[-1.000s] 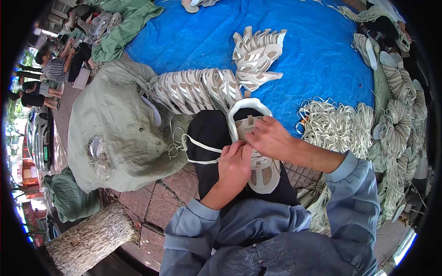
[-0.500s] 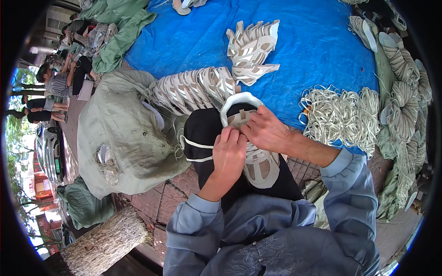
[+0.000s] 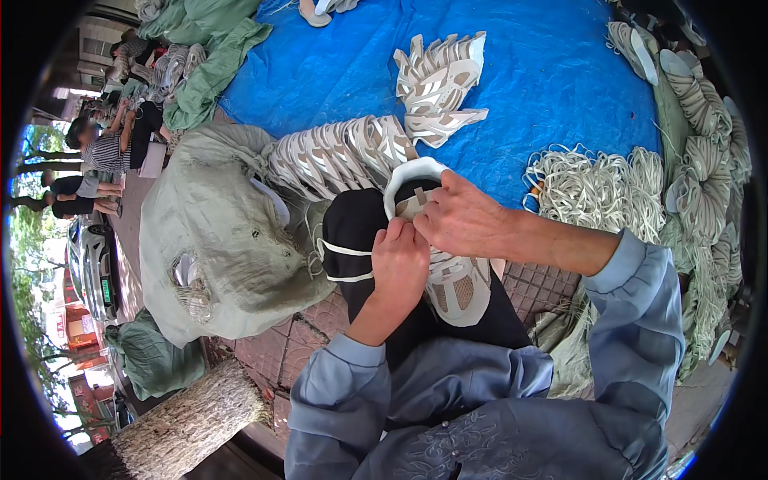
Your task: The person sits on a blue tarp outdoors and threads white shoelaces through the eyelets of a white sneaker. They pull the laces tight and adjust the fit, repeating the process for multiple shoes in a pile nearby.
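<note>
A beige and white sneaker upper (image 3: 460, 298) rests on my black-trousered lap, its padded white collar (image 3: 418, 168) facing away from me and its toe toward me. My left hand (image 3: 400, 260) is closed with bent fingers on the left edge of the lacing area. Just beside it, my right hand (image 3: 460, 216) pinches at the tongue; its fingers hide what they grip. A white shoelace (image 3: 346, 250) loops out over my left knee and runs in at my left hand.
Beyond my knees, stacked shoe uppers (image 3: 344, 156) and a fanned pile of uppers (image 3: 440, 88) lie by a blue tarp (image 3: 336, 72). Bundled white laces (image 3: 592, 192) are at right. A full pale sack (image 3: 232, 240) stands at left. People and a parked car (image 3: 94, 268) show farther left.
My right wrist and forearm have swung outward to the right, with the fingers still at the tongue. The left hand and the upper have barely moved.
</note>
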Available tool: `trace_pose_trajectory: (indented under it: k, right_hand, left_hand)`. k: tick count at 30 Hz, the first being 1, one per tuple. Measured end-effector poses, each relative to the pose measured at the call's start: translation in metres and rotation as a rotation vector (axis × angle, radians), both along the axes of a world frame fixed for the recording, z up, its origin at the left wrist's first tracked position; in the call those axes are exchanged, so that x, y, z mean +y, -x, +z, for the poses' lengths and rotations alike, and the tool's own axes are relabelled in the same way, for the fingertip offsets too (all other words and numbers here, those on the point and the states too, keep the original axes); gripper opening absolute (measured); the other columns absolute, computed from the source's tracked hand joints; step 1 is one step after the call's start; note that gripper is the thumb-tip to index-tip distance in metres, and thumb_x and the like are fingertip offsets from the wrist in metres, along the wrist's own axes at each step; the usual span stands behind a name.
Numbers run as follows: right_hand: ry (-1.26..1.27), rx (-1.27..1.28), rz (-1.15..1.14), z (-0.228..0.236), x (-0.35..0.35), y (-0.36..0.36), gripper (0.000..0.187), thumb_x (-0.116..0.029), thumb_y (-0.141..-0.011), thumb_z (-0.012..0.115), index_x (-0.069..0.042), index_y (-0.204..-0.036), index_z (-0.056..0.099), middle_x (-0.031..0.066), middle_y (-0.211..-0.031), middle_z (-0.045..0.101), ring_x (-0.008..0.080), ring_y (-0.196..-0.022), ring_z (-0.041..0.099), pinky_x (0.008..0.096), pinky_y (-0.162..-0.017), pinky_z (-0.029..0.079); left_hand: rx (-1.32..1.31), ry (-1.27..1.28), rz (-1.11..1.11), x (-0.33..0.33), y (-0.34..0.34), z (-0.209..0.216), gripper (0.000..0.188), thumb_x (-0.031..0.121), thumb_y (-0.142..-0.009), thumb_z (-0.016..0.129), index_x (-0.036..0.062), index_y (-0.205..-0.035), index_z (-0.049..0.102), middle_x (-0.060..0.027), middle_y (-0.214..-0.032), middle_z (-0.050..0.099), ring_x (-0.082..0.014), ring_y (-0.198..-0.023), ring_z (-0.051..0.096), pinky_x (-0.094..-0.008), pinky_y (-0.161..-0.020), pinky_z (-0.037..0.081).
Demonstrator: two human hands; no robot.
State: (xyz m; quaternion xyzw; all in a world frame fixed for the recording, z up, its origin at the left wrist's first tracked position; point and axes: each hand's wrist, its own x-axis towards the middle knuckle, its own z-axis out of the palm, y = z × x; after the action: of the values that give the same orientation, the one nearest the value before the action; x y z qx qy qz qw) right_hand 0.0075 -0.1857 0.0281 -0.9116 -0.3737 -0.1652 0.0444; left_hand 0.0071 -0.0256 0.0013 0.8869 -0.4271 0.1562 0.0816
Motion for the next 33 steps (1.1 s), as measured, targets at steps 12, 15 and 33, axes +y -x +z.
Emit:
trace_pose_trajectory:
  k: [12, 15, 33]
  right_hand:
    - [-0.475, 0.494, -0.111, -0.032, -0.032, 0.008, 0.009, -0.001, -0.06, 0.059, -0.01, -0.062, 0.059, 0.0053, -0.062, 0.056, 0.0245, -0.061, 0.057, 0.0358, -0.06, 0.045]
    - [-0.625, 0.521, -0.126, -0.043, -0.033, 0.011, 0.013, 0.002, -0.058, 0.059, -0.011, -0.061, 0.058, 0.0051, -0.061, 0.056, 0.0244, -0.06, 0.057, 0.0352, -0.06, 0.045]
    - [-0.649, 0.516, -0.15, -0.036, -0.052, 0.022, 0.009, 0.001, -0.058, 0.057, -0.007, -0.061, 0.058, 0.0082, -0.061, 0.056, 0.0275, -0.061, 0.057, 0.0389, -0.054, 0.044]
  left_hand:
    - [0.41, -0.224, 0.021, -0.007, -0.028, 0.025, 0.005, 0.004, -0.07, 0.055, 0.0047, -0.066, 0.058, -0.0142, -0.061, 0.058, -0.0294, -0.06, 0.061, -0.0394, -0.051, 0.048]
    - [0.409, -0.253, 0.001, -0.011, -0.028, 0.026, 0.004, 0.003, -0.07, 0.055, 0.0041, -0.066, 0.056, -0.0139, -0.062, 0.059, -0.0291, -0.059, 0.061, -0.0388, -0.051, 0.048]
    - [0.373, -0.181, -0.029, -0.005, -0.02, 0.015, 0.006, 0.004, -0.072, 0.058, 0.0021, -0.072, 0.052, -0.0119, -0.067, 0.056, -0.0281, -0.057, 0.06, -0.0356, -0.046, 0.048]
